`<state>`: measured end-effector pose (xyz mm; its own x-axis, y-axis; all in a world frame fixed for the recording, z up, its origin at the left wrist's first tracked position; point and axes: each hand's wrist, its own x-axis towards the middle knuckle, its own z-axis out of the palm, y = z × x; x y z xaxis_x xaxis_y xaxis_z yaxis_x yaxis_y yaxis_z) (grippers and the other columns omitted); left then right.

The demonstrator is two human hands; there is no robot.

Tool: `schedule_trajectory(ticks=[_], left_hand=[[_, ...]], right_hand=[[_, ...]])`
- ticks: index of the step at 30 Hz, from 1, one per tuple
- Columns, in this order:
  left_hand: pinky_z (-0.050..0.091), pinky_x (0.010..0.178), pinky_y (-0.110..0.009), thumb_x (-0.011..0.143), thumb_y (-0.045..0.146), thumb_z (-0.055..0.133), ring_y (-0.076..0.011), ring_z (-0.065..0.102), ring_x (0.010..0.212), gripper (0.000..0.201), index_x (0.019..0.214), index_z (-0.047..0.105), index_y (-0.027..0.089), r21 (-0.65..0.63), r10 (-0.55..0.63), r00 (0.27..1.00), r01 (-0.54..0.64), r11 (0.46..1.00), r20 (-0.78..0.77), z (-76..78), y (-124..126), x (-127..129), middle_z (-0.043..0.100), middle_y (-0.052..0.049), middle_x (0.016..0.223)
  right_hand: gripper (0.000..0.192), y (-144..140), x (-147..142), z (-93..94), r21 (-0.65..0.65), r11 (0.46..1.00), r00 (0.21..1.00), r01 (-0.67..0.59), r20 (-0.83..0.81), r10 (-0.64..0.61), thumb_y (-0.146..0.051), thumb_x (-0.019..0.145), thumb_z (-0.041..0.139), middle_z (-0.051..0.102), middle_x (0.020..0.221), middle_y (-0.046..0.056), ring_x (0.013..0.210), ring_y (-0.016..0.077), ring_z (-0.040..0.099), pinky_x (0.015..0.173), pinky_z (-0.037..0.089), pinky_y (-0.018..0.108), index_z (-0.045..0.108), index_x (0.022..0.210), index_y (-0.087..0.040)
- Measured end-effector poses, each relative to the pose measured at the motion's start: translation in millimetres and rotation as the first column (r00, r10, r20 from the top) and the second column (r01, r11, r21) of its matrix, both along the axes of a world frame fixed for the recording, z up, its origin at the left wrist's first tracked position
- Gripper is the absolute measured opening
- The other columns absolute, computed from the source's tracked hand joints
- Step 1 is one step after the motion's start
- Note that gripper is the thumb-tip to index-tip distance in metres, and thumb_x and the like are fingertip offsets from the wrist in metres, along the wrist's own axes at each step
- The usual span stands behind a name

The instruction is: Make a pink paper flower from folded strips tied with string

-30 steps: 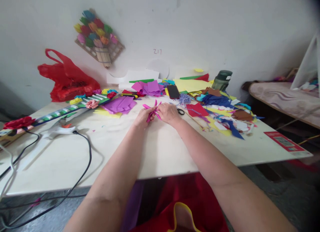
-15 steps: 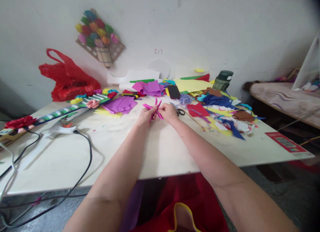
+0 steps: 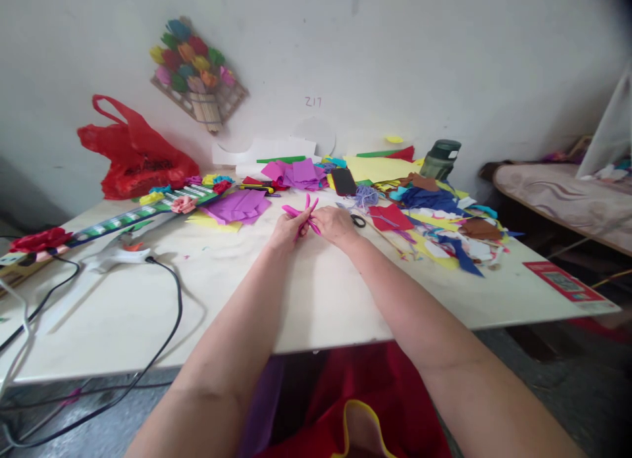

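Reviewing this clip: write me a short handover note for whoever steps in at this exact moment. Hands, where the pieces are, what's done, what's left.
Left hand: pinching the pink paper piece from the left, above the table.
Right hand: gripping the same piece from the right.
Nearby: purple paper sheets back left, scissors just right of the right hand, glue gun with its cord at far left, mixed paper scraps at right.
Done: the pink piece already has several narrow petal-like strips fanning upward.
Left: it is in hand, not yet set down or joined to anything; how finished it is cannot be told.

Soft even daylight, faint shadows, sharp centre, edges stretched and dark-cornered.
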<state>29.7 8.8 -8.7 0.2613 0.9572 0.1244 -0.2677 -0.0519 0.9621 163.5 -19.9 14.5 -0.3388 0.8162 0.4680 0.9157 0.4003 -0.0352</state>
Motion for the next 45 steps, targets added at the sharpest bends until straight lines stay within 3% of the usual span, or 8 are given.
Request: schedule_trajectory(ticks=[14,25,34,39,45], left_hand=[[0.031,0.038,-0.020,0.066,0.039,0.069,-0.0051,0.038,0.036,0.032,0.057,0.054,0.012,0.025,-0.022,1.000,0.022,0.999,-0.003,-1.5,0.4,0.1,0.046,0.002,0.043],[0.032,0.038,-0.020,0.064,0.042,0.070,-0.0047,0.039,0.037,0.035,0.056,0.054,0.012,0.014,-0.029,1.000,0.029,0.999,0.001,0.7,-1.0,-0.1,0.046,0.002,0.044],[0.032,0.039,-0.018,0.065,0.043,0.069,-0.0039,0.038,0.037,0.035,0.061,0.054,0.012,0.098,-0.055,0.997,0.051,0.994,0.045,3.0,-3.2,3.6,0.046,0.004,0.044],[0.034,0.039,-0.019,0.065,0.042,0.070,-0.0043,0.040,0.037,0.033,0.062,0.055,0.012,0.107,-0.041,0.997,0.033,0.994,0.070,6.4,-5.5,4.7,0.046,0.004,0.044],[0.031,0.039,-0.019,0.066,0.040,0.069,-0.0041,0.040,0.037,0.033,0.061,0.054,0.012,0.145,-0.042,0.995,0.028,0.989,0.094,7.1,-5.0,4.6,0.047,0.003,0.044]], right_hand=[[0.026,2.6,-2.0,-1.0,-0.075,0.997,0.999,-0.009,-0.033,0.006,-0.020,0.087,0.038,0.067,0.094,0.010,0.089,0.0189,0.060,0.074,0.039,0.027,0.062,0.097,-0.016],[0.030,-0.8,-0.8,3.5,-0.037,0.999,0.999,0.030,0.042,-0.029,-0.028,0.090,0.035,0.067,0.090,0.011,0.085,0.0203,0.060,0.069,0.037,0.028,0.062,0.096,-0.015],[0.032,-3.4,-1.8,3.4,0.026,0.996,0.996,0.082,0.031,-0.083,-0.028,0.089,0.033,0.067,0.090,0.012,0.085,0.0209,0.060,0.066,0.035,0.027,0.061,0.096,-0.015],[0.030,-7.1,-7.3,4.1,0.041,0.990,0.990,0.138,-0.042,-0.137,-0.027,0.086,0.035,0.068,0.086,0.010,0.079,0.0209,0.061,0.062,0.033,0.027,0.063,0.090,-0.016],[0.026,-5.1,-14.1,1.1,-0.017,0.980,0.945,0.199,-0.261,-0.197,-0.029,0.083,0.041,0.069,0.079,0.007,0.074,0.0181,0.060,0.062,0.034,0.026,0.065,0.087,-0.018]])
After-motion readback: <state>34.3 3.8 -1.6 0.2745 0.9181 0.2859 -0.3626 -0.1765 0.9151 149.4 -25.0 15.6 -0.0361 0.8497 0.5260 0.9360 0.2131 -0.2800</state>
